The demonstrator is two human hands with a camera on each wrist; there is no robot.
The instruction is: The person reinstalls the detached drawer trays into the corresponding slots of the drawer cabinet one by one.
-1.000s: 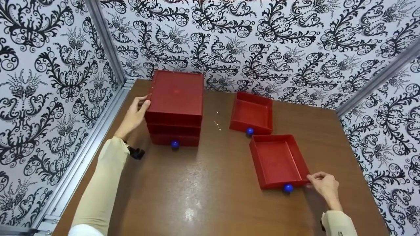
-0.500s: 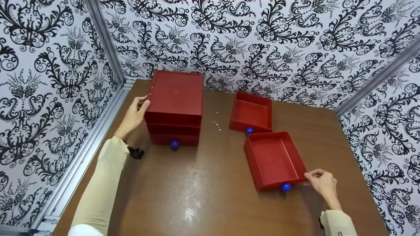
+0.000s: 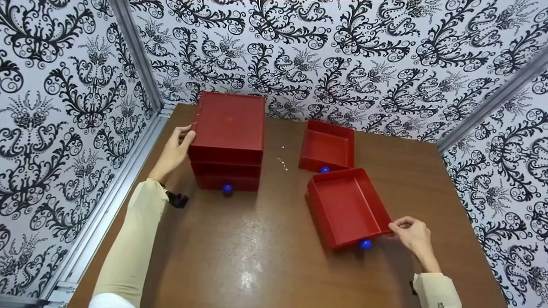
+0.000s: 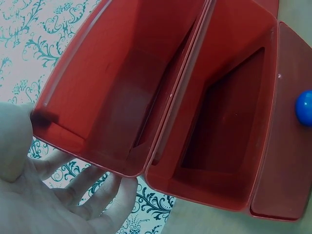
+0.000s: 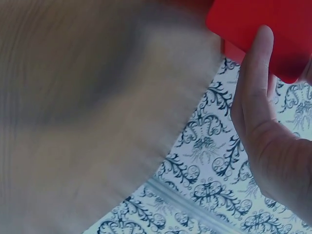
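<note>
Near drawer shifted left, raised and tilted

Since the frame one second back, the near drawer (image 3: 349, 214) has travelled left across the table (image 3: 231, 256), its rear edge now overlapping the far drawer's blue knob (image 3: 325, 170) in the head view. It sits right of centre, tilted, open side up, appearing clear of the wood, with a shadow along its left side. Its own blue knob (image 3: 365, 244) faces me.

Right hand (image 3: 412, 234): I pinch the front right corner of the near drawer. The right wrist view shows one finger lying along the red outer face; the thumb is mostly cut off by the picture's edge.

Left hand (image 3: 176, 147): fingers spread, resting against the left side of the cabinet (image 3: 233, 119), thumb by its upper edge. Position unchanged. How hard I press, I cannot tell.

Cabinet: red, upright, at the left rear of the table. Two open bays stand above a bottom drawer (image 3: 246, 183) with a blue knob (image 4: 304, 107).

Far drawer (image 3: 327, 147): red, open side up, flat on the table behind the near drawer. Small bright flecks (image 3: 286, 169) lie between it and the cabinet; too small to identify.

Patterned wall (image 3: 295, 55) behind.
</note>
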